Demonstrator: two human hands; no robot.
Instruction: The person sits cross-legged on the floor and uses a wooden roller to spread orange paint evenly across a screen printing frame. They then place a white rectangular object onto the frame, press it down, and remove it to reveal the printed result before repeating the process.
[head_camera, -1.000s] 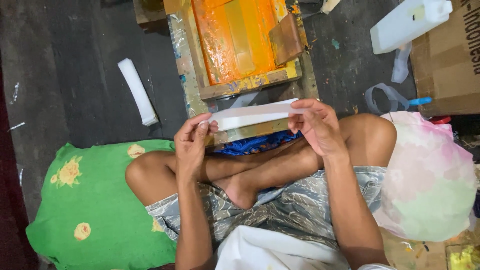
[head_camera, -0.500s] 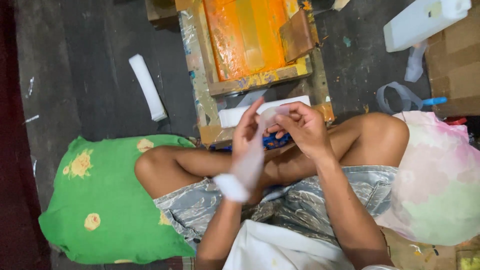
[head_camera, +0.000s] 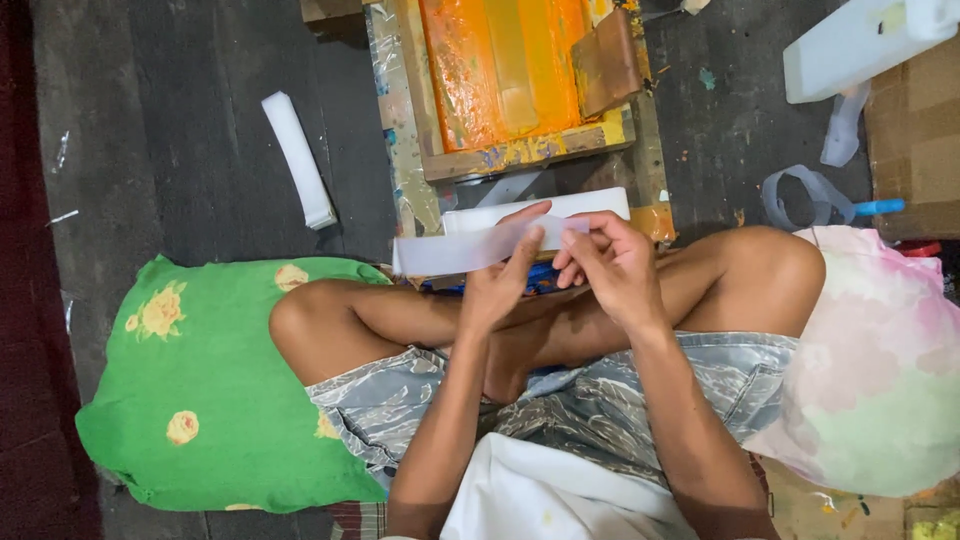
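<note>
I sit cross-legged on the floor. My left hand (head_camera: 500, 275) and my right hand (head_camera: 612, 265) pinch one long translucent white plastic strip (head_camera: 450, 250), held flat above my shins with its free end pointing left. Just beyond my fingers lies a stack of white strips (head_camera: 590, 205) on the near edge of a wooden printing frame (head_camera: 520, 155). The frame holds an orange-inked screen (head_camera: 490, 65) with a brown squeegee (head_camera: 605, 60) resting on it.
A folded white bundle (head_camera: 298, 160) lies on the dark floor to the left. A green flowered cushion (head_camera: 190, 380) sits by my left knee, a pale pink-green bag (head_camera: 885, 380) by my right. A white container (head_camera: 860, 45), cardboard box (head_camera: 915, 130) and tape loop (head_camera: 800, 200) stand at the far right.
A second ago both hands held the strip stretched wide. My left hand then swung it down past my wrist, and now holds it level again close to the right hand.
</note>
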